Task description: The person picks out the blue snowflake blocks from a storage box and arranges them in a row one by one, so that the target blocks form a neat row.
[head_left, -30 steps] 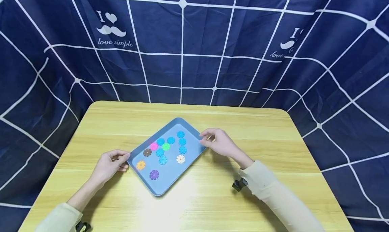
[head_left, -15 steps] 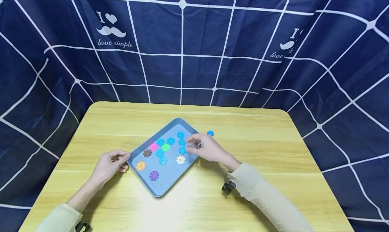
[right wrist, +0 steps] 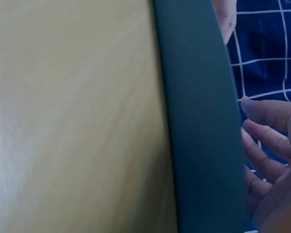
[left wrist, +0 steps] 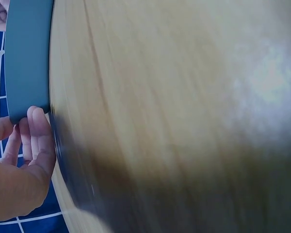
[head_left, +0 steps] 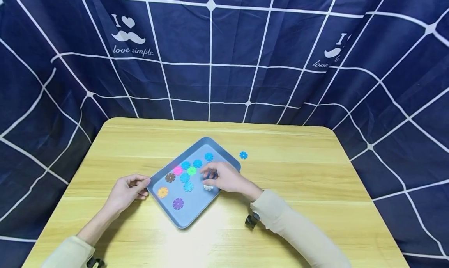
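Observation:
A blue-grey tray [head_left: 196, 211] lies at a slant on the table, with several flat, notched plastic discs inside. Its left corner is pinched between the thumb and fingers of my left hand [head_left: 128, 190]; the left wrist view shows this grip on the tray wall [left wrist: 28, 63]. Over the tray's right half, my right hand [head_left: 226, 177] reaches down with thumb and fingers bent and apart. Beneath it a cream disc [head_left: 208, 188] is partly covered, and blue discs there are mostly hidden. In the right wrist view, a gap separates the thumb and index finger.
Other discs in the tray include purple [head_left: 177, 204], orange [head_left: 163, 192], brown [head_left: 170, 177], pink [head_left: 177, 170] and green [head_left: 191, 170]. One blue disc [head_left: 243, 155] lies on the table beyond the tray's right corner. A dark blue gridded curtain [head_left: 228, 80] surrounds the table.
My right hand has moved left from the tray's right edge to over the discs. A blue disc now shows on the table where that hand was. My left hand stays put.

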The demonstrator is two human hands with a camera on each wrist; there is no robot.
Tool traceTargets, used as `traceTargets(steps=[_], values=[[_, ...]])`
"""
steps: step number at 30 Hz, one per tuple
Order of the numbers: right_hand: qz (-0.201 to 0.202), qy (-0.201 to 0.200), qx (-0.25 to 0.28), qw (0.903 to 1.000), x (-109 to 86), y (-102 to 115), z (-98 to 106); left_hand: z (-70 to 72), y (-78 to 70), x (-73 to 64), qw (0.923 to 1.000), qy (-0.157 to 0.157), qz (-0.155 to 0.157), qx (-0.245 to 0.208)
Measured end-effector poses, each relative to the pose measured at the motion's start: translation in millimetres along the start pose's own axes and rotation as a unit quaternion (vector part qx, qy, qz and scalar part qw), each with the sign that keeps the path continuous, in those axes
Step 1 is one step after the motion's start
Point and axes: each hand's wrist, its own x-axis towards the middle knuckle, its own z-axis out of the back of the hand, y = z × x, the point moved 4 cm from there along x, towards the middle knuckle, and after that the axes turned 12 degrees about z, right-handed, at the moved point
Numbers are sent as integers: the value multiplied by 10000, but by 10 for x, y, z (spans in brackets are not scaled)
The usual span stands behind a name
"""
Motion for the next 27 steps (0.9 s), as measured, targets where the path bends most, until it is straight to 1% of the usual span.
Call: traceTargets(steps=[4, 9, 17, 22, 27], values=[[81, 231, -78, 9997, 61, -23, -89, 7, 13, 10, 10000, -4, 40, 35], [125, 316, -198, 9992, 127, -47, -169, 7, 22, 14, 10000, 29, 47, 6], [-2, 399, -512, 9979, 214, -25, -271, 8, 25, 10, 10000, 78, 10, -29], [-64, 436, -621, 9971, 253, 4, -314, 9, 13, -8, 9999, 102, 16, -64], [-128, 534, -910, 9943, 279, 29, -338, 8, 13, -1, 9999, 86, 24, -95]])
